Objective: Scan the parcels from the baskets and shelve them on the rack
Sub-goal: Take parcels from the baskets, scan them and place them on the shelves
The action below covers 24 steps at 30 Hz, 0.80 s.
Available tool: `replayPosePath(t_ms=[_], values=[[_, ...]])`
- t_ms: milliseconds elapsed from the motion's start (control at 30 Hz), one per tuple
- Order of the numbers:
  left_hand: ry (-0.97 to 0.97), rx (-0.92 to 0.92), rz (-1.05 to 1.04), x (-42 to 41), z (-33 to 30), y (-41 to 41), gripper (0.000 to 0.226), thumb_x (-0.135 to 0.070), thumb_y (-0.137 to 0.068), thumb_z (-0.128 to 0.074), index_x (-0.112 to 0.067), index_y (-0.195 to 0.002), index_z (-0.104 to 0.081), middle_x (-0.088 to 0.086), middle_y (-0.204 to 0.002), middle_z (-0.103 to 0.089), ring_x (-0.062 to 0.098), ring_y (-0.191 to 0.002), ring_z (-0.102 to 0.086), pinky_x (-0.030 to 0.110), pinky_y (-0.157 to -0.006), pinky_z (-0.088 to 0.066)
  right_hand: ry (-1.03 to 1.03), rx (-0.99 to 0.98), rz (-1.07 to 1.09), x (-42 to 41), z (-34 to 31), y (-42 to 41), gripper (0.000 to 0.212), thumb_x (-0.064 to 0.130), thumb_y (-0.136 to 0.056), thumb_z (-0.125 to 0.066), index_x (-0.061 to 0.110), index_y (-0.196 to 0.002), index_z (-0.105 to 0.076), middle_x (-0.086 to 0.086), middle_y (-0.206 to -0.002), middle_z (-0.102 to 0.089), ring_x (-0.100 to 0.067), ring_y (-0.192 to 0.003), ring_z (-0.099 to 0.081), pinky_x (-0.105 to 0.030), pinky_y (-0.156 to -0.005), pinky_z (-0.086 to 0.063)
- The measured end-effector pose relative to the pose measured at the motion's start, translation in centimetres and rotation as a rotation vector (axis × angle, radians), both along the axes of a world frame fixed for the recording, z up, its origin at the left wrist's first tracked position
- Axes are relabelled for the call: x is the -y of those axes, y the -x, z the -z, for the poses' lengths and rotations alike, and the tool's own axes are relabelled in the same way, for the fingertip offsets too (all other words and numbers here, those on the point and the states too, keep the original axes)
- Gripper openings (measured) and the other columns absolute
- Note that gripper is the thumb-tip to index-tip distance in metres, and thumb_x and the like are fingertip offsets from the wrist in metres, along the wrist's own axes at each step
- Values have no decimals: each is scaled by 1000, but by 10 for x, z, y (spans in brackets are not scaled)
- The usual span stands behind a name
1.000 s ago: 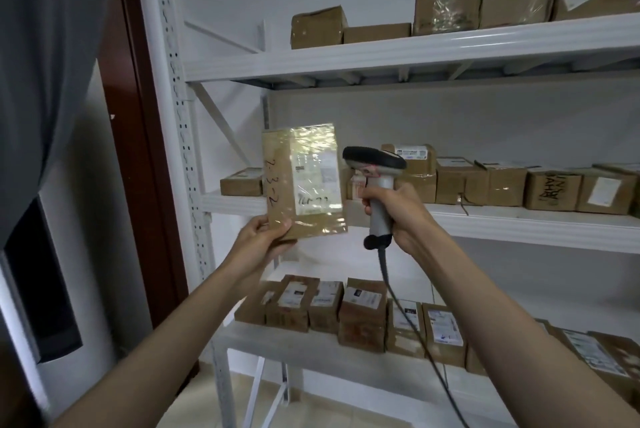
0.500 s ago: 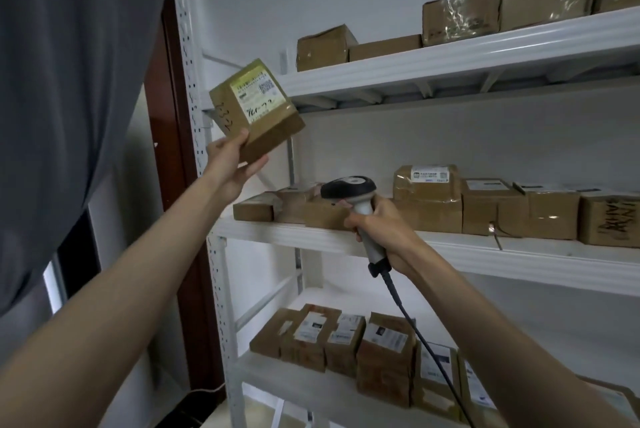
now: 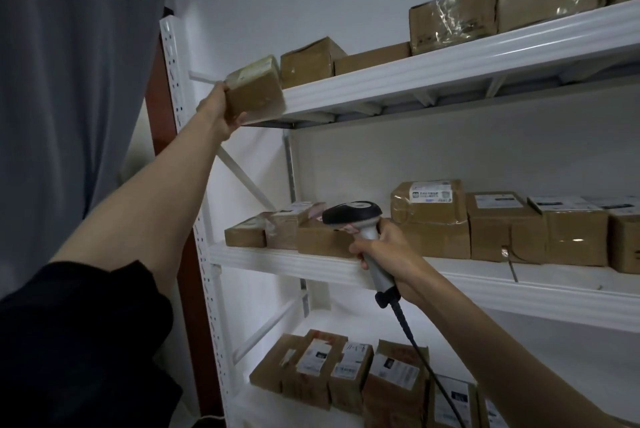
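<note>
Cardboard wrapped in glossy tape is what I have in my left hand (image 3: 217,112), upper left of the frame: a small parcel (image 3: 255,89) pinched at its near end, its far end at the left edge of the rack's top shelf (image 3: 450,70), just beside a brown box (image 3: 308,62) already there. I judge it light, since one hand carries it at full reach, and stiff enough to slide in flat. The tape looks slick, so I would hold by the corners and edges, not the shiny faces. Further right, mid-frame, my right hand (image 3: 391,254) is wrapped around the handle of the scanner (image 3: 356,219), its cable (image 3: 415,348) trailing down past the middle shelf.
</note>
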State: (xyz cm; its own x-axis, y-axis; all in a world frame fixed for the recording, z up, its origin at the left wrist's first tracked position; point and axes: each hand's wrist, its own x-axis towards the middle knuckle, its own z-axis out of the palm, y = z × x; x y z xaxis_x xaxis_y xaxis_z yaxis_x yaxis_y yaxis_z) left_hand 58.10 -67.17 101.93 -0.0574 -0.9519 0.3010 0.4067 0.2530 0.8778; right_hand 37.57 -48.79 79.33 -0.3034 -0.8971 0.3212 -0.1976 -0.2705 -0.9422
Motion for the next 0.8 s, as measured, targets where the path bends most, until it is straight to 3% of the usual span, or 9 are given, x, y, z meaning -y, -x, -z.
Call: replayPosePath(t_ms=[100,200,233,333,433,533,633,700,800], values=[[-14,14,-61,10,-20,4,26,-39,-98,-61,-19,-113,-56,4,-123,-62,18,-110,-63,22,-84,-56,-12,-2,18,2,-4,9,33,-2,-88,-64,14,-116,-57,-7,-88,-63,-11,-63,-56,-19,-53,-50],[38,2,-154,18,-37,6,39,-41,-94,-68,-18,-120,-50,1,-112,-58,17,-95,-63,20,-63,-59,-25,12,21,6,-6,15,34,-3,-88,-64,13,-117,-59,-7,-85,-63,-12,-63,-56,-19,-52,-49],[45,10,-186,21,-41,7,45,-39,-93,-70,-18,-124,-46,2,-117,-57,18,-98,-65,22,-60,-59,-35,10,23,7,-7,16,33,-3,-88,-64,13,-116,-59,-7,-84,-63,-12,-63,-55,-19,-51,-49],[45,137,-371,37,-49,11,60,-32,-89,-73,-18,-136,-38,6,-139,-45,25,-114,-63,36,-79,-62,-54,7,26,11,-5,16,30,-4,-88,-64,18,-109,-57,-8,-85,-62,-12,-62,-55,-18,-50,-49],[87,355,-491,50,-43,15,58,-30,-90,-70,-14,-140,-45,8,-144,-43,25,-117,-61,35,-91,-59,-68,1,15,13,-4,14,31,-4,-88,-64,21,-104,-56,-9,-85,-63,-12,-63,-54,-19,-51,-49],[112,527,-396,55,-32,17,55,-34,-95,-64,-8,-141,-51,11,-148,-48,28,-131,-55,36,-102,-51,-73,10,11,13,-5,12,31,-5,-88,-64,17,-109,-57,-11,-85,-62,-13,-62,-55,-21,-53,-49],[137,602,-301,49,-18,18,55,-39,-97,-63,-9,-141,-51,9,-139,-54,28,-126,-55,32,-87,-45,-66,8,17,10,-6,9,34,-4,-87,-65,12,-114,-56,-11,-85,-63,-13,-61,-55,-23,-54,-50],[177,610,-235,43,-7,19,56,-39,-96,-65,-11,-142,-49,7,-130,-52,25,-117,-53,31,-89,-42,-53,11,23,7,-6,5,32,-4,-86,-66,13,-112,-57,-11,-85,-63,-14,-62,-55,-22,-54,-50],[251,631,-170,34,11,19,48,-37,-95,-68,-14,-135,-52,4,-128,-49,25,-127,-48,32,-97,-41,-31,47,32,1,-3,-3,31,-4,-86,-66,13,-111,-59,-10,-87,-63,-15,-67,-56,-23,-56,-50]])
